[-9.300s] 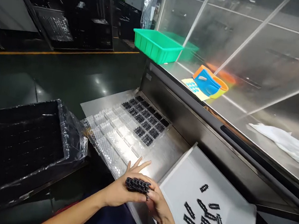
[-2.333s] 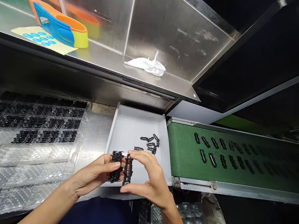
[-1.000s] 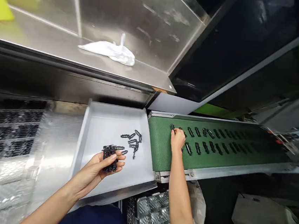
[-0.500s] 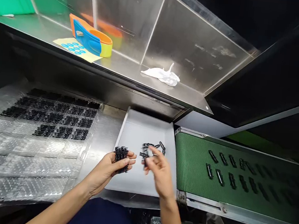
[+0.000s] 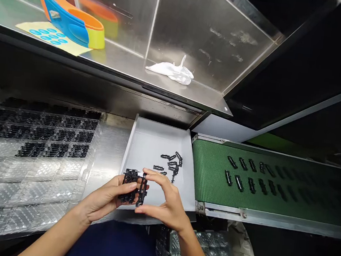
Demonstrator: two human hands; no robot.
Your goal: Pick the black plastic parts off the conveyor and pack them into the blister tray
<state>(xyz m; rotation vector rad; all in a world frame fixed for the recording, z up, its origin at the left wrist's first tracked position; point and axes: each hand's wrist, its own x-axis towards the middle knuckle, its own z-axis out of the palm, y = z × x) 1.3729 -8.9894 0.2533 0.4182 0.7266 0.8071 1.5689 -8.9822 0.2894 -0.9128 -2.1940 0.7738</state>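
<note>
My left hand (image 5: 110, 194) is closed round a stack of small black plastic parts (image 5: 129, 186), the thumb lying across their front. Between thumb and fingertips, my right hand (image 5: 166, 202) pinches one more black plastic part (image 5: 142, 191) by its two ends, upright against the right side of that stack. Both hands are over the near part of a white tray (image 5: 151, 136). Several loose black parts (image 5: 172, 163) lie scattered in the tray, just beyond my right hand.
A green conveyor belt (image 5: 212, 160) with rows of black parts adjoins the tray on the right. Clear compartment trays (image 5: 45, 176), partly filled with black parts, lie at left. The metal shelf above bears a white crumpled glove-like item (image 5: 176, 72), a tape dispenser (image 5: 74, 24) and a sticker sheet (image 5: 51, 36).
My right hand has moved left from the loose parts, bringing one black part against the stack in my left hand. The view has shifted a little, and several belt parts appear farther left.
</note>
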